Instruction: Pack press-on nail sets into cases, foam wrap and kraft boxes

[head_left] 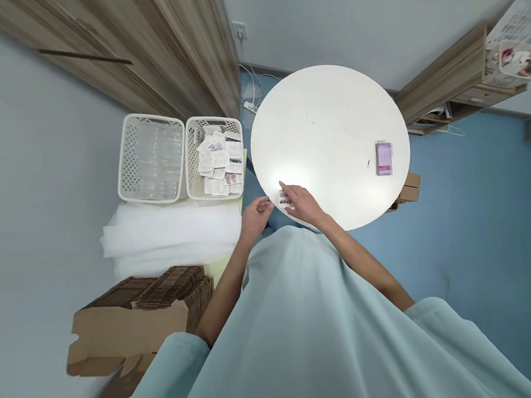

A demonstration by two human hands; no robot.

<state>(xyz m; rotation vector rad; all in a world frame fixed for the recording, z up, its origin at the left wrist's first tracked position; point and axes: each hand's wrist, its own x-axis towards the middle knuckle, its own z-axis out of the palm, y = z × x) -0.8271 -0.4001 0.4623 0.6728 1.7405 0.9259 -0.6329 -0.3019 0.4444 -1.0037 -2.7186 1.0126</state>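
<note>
A small white card [285, 198] with two rows of dark, roundish marks or pieces is at the near-left edge of the round white table [327, 114]. My right hand [305, 204] reaches over it from the right, fingers along its far side and thumb along its near side, gripping it. To the card's left, my left hand [254, 219] is closed with thumb and fingertips drawn together at the table's rim. Anything pinched there is too small to make out.
On the left stand a white basket of clear plastic packs [154, 158] and a basket of printed cards [219, 163]. Nearer are white foam sheets [171, 234] and folded cardboard boxes [137, 325]. A pink-purple phone-like object [384, 158] lies at the table's right.
</note>
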